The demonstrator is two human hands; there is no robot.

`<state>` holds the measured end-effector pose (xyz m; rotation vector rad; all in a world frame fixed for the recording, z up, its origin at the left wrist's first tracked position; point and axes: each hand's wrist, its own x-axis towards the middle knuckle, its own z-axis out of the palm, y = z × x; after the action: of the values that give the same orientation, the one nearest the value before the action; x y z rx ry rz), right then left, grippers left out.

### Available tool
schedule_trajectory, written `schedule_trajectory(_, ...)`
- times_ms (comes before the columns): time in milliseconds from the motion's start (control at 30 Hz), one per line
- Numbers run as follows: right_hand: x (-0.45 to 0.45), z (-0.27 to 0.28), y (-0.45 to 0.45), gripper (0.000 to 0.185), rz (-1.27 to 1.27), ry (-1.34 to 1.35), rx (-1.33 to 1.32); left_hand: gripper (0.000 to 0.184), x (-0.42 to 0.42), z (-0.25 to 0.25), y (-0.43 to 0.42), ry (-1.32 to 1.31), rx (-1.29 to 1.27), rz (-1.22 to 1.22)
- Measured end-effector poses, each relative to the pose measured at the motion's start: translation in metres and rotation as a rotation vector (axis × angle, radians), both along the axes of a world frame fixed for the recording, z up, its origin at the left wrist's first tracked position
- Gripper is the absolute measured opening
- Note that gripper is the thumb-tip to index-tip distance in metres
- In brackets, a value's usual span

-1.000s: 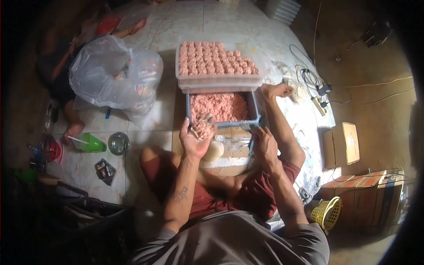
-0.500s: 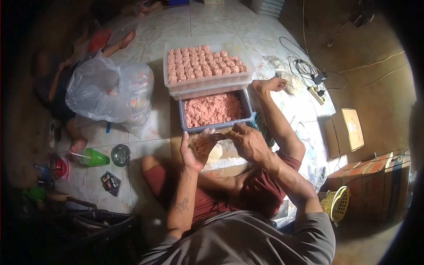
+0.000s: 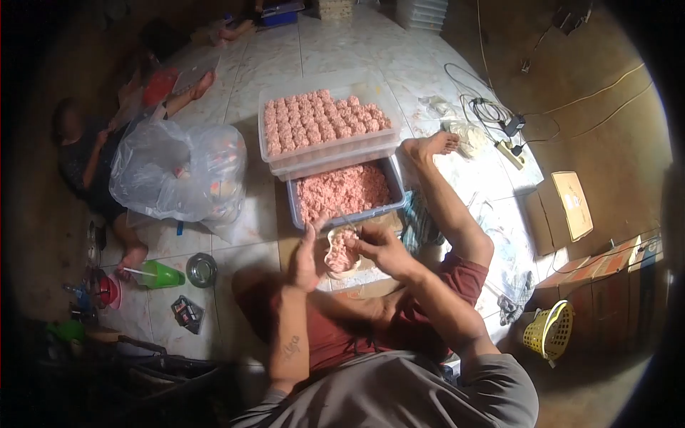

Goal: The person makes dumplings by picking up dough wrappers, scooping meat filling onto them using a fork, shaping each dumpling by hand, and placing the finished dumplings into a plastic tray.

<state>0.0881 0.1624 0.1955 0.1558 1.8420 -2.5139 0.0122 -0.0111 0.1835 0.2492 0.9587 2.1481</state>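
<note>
My left hand (image 3: pixel 305 262) is upright with its fingers stretched out, at the left edge of a small pale dish-like piece (image 3: pixel 332 265). A lump of pink, meat-like mixture (image 3: pixel 344 250) lies in or over that piece. My right hand (image 3: pixel 384 251) has curled fingers, the thumb side against the lump; whatever is in its grip is hidden. Just beyond both hands sits a blue-grey tub (image 3: pixel 294 207) of loose pink mixture (image 3: pixel 342 191). Resting partly over its back are stacked clear plastic trays (image 3: pixel 335 160), the top one with rows of pink balls (image 3: pixel 314 125).
Left of the trays stands a clear plastic bag (image 3: pixel 153 175); another person (image 3: pixel 89 153) sits behind it. A green cup (image 3: pixel 163 274) and a glass ashtray-like dish (image 3: pixel 202 270) are on the tiles. To the right are cables (image 3: pixel 492 110), a yellow basket (image 3: pixel 549 332) and cardboard boxes (image 3: pixel 599 285).
My hands have moved apart and slightly down. Pink mixture now shows between them, over the pale piece that was bare before. The camera view has shifted a little.
</note>
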Motion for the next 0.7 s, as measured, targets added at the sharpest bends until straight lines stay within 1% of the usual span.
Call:
schedule_trajectory(33, -0.001, 0.017, 0.001, 0.024, 0.036, 0.025, 0.077, 0.061, -0.016, -0.007, -0.01, 0.047, -0.095, -0.137)
schedule_trajectory(67, -0.006, 0.018, -0.001, 0.029, 0.075, 0.047, 0.012, 0.052, -0.018, -0.015, -0.016, 0.345, -0.283, -0.286)
schedule_trajectory(100, -0.007, 0.033, 0.001, 0.035, 0.078, 0.024, 0.178, 0.047, -0.01, -0.027, -0.009, 0.165, -0.108, -0.25)
schedule_trajectory(133, -0.006, 0.045, 0.001, 0.04, 0.087, -0.006, 0.343, 0.04, -0.006, -0.031, -0.008, 0.454, -0.202, -0.153)
schedule_trajectory(167, -0.008, 0.03, -0.001, 0.047, -0.058, 0.157, 0.556, 0.034, -0.003, -0.035, -0.007, 0.758, -0.358, -0.019)
schedule_trajectory(200, -0.004, 0.041, -0.001, 0.042, -0.026, 0.061, 0.469, 0.028, 0.001, -0.038, -0.006, 1.005, -0.525, 0.145)
schedule_trajectory(267, 0.006, 0.002, 0.003, 0.033, -0.255, 0.174, 0.508, 0.022, -0.003, -0.024, -0.005, 1.372, -0.647, 0.409)
schedule_trajectory(300, 0.014, -0.01, 0.008, 0.028, -0.23, 0.107, 0.506, 0.023, -0.004, -0.026, -0.008, 1.297, -0.674, 0.369)
schedule_trajectory(333, 0.022, -0.027, 0.008, 0.028, -0.225, 0.103, 0.506, 0.023, -0.004, -0.028, -0.009, 1.292, -0.677, 0.37)
schedule_trajectory(367, 0.032, -0.045, 0.006, 0.027, -0.166, -0.04, 0.307, 0.024, -0.005, -0.03, -0.008, 1.206, -0.652, 0.365)
schedule_trajectory(400, 0.038, -0.047, 0.002, 0.026, -0.11, -0.181, 0.106, 0.025, -0.006, -0.033, -0.006, 1.124, -0.625, 0.356)
schedule_trajectory(433, 0.043, -0.049, -0.002, 0.022, -0.098, -0.206, 0.16, 0.026, -0.005, -0.037, -0.002, 1.052, -0.598, 0.36)
schedule_trajectory(467, 0.044, -0.051, -0.001, 0.022, -0.105, -0.212, 0.153, 0.026, -0.007, -0.041, 0.0, 1.051, -0.599, 0.349)
schedule_trajectory(533, 0.039, -0.034, 0.003, 0.018, -0.14, 0.299, 0.751, 0.03, -0.008, -0.045, 0.002, 1.319, -0.536, 0.282)
schedule_trajectory(567, 0.039, -0.031, 0.01, 0.021, -0.148, 0.261, 0.876, 0.034, -0.002, -0.045, 0.003, 1.269, -0.646, 0.361)
schedule_trajectory(600, 0.038, -0.018, 0.019, 0.021, -0.135, 0.252, 0.947, 0.034, 0.002, -0.037, 0.006, 1.267, -0.646, 0.363)
schedule_trajectory(667, 0.04, -0.018, 0.027, 0.016, -0.192, 0.226, 0.992, 0.035, 0.008, -0.016, 0.009, 0.908, -0.731, 0.422)
schedule_trajectory(700, 0.043, -0.024, 0.026, 0.016, -0.181, 0.23, 0.994, 0.039, 0.005, -0.022, 0.005, 0.888, -0.687, 0.391)
